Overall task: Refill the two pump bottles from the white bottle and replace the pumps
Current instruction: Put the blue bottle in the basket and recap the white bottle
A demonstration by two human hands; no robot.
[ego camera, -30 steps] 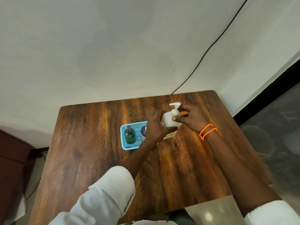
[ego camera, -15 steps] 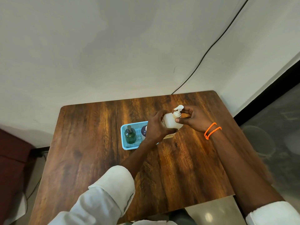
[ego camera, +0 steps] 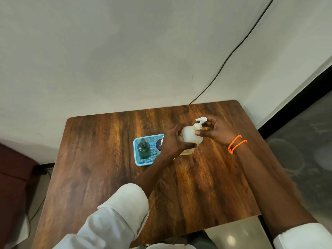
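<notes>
A white pump bottle (ego camera: 190, 136) stands tilted on the wooden table (ego camera: 111, 173), just right of a light blue tray (ego camera: 142, 163). My left hand (ego camera: 173, 141) grips the bottle's body from the left. My right hand (ego camera: 214, 131) pinches the collar under the white pump head (ego camera: 200, 121). In the tray stands a dark green pump bottle (ego camera: 143, 149). Beside it a dark purple bottle (ego camera: 159, 144) is partly hidden behind my left hand.
A black cable (ego camera: 231, 53) runs down the white wall to the table's back edge. The table's right edge borders a dark floor (ego camera: 309, 150). A dark red seat (ego camera: 12, 177) sits at the left.
The white bottle has tipped to the right. My right hand has shifted from the bottle's side up to the pump collar, and the pump head has turned.
</notes>
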